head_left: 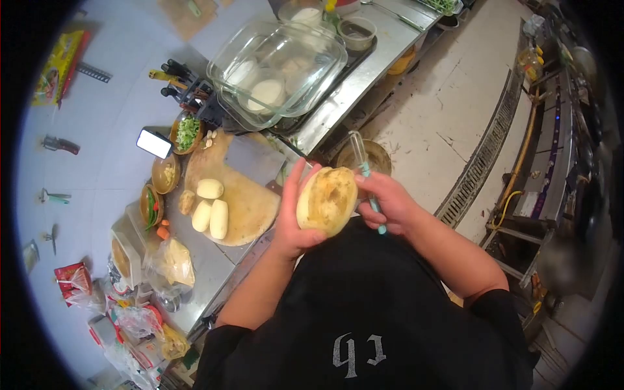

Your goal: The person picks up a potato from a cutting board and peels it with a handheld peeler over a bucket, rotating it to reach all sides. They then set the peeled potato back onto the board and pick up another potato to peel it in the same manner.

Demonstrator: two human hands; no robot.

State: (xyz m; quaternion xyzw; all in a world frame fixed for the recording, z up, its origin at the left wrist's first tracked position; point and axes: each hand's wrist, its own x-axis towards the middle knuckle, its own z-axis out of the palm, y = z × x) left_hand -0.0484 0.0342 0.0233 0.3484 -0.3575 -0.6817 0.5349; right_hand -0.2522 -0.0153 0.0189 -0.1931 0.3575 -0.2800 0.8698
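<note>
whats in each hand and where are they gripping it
The left hand cups a partly peeled potato around its side; the right hand grips a peeler by its handle.

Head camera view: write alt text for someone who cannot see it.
A person's left hand holds a partly peeled potato above their black shirt, while the right hand holds a teal-handled peeler beside it. On the steel counter beyond are peeled potatoes on a round wooden board, small bowls of chopped vegetables and stacked glass baking dishes.
</note>
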